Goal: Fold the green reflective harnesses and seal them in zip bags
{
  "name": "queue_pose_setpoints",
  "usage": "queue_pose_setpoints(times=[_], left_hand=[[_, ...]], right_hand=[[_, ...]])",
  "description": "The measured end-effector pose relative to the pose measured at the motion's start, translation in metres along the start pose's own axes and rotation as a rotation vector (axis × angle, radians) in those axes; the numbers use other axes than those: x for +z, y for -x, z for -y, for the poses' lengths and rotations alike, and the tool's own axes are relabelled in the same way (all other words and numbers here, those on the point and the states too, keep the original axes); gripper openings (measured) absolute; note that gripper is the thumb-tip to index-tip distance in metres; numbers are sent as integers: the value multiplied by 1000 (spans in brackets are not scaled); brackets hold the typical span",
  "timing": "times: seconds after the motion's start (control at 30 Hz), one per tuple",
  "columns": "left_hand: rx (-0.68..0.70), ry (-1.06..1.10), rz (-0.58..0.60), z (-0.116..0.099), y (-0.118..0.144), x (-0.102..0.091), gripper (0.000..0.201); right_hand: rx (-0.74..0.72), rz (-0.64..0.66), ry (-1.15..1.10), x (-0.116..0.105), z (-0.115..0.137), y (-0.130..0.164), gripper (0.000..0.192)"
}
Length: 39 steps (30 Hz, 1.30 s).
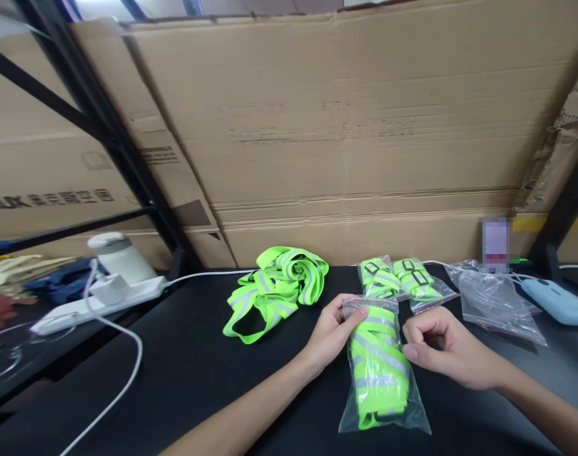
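A clear plastic bag (418, 415) with a folded neon-green strap (378, 354) with silver reflective stripes inside lies in front of me. My left hand (334, 329) pinches the bag's top left edge, thumb on the front. Just right of the bag, my right hand (448, 348) is curled with thumb and index finger close together. Nothing shows between those fingers, and the thumb tip is at or very near the bag's edge. Behind the bag lie filled bags of green straps with black buckles (415, 277). A loose heap of green reflective strap (279, 285) rests to the left.
Clear plastic bags (495, 301) and a light blue device (558, 301) with a cable lie at right. A white power strip (99, 307), cable and white bottle (122, 253) are at left. Cardboard (341, 126) walls the back of the black table (189, 373), beside black metal posts.
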<state>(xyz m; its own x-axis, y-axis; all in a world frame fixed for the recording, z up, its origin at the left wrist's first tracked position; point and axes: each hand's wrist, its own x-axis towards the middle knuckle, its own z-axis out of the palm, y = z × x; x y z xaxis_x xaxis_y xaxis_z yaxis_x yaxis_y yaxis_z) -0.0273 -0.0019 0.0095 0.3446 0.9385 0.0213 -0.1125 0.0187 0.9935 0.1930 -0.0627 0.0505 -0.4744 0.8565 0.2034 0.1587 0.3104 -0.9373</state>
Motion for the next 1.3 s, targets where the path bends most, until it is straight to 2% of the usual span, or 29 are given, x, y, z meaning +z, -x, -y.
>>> queue_pose_setpoints(times=[0.1, 0.17, 0.23, 0.37, 0.47, 0.53, 0.6, 0.67, 0.8, 0.9, 1.1, 1.3], left_hand=[[-12, 79, -9, -2, 1, -2, 48], [-42, 153, -31, -4, 2, -5, 45], [-89, 209, -47, -4, 2, -7, 43], [-121, 175, -59, -3, 1, -11, 42], [-36, 136, -12, -4, -1, -12, 43], [-3, 167, 27, -6, 0, -12, 40], [-14, 216, 52, -8, 0, -11, 37], [-84, 268, 62, -10, 0, -10, 39], [-245, 270, -15, -8, -3, -11, 43], [-246, 209, -50, -5, -4, -13, 40], [-212, 185, 16, -6, -3, -13, 43], [-263, 221, 67, -10, -6, -17, 40]], right_hand=[[-9, -214, 91, 3, -10, -17, 52], [-78, -430, 147, 1, -22, -27, 44], [-129, -551, 174, -3, -34, -30, 40], [-110, -455, 174, -2, -46, -22, 40], [-42, -524, 75, 4, -50, -19, 37], [91, -523, -63, 6, -53, -20, 43], [253, -429, -193, 7, -56, -22, 48], [336, -351, -278, 6, -56, -23, 51], [294, -397, -333, 2, -54, -23, 47], [291, -436, -323, -2, -52, -23, 44], [292, -368, -313, -7, -54, -23, 43], [250, -444, -304, -10, -60, -24, 48]])
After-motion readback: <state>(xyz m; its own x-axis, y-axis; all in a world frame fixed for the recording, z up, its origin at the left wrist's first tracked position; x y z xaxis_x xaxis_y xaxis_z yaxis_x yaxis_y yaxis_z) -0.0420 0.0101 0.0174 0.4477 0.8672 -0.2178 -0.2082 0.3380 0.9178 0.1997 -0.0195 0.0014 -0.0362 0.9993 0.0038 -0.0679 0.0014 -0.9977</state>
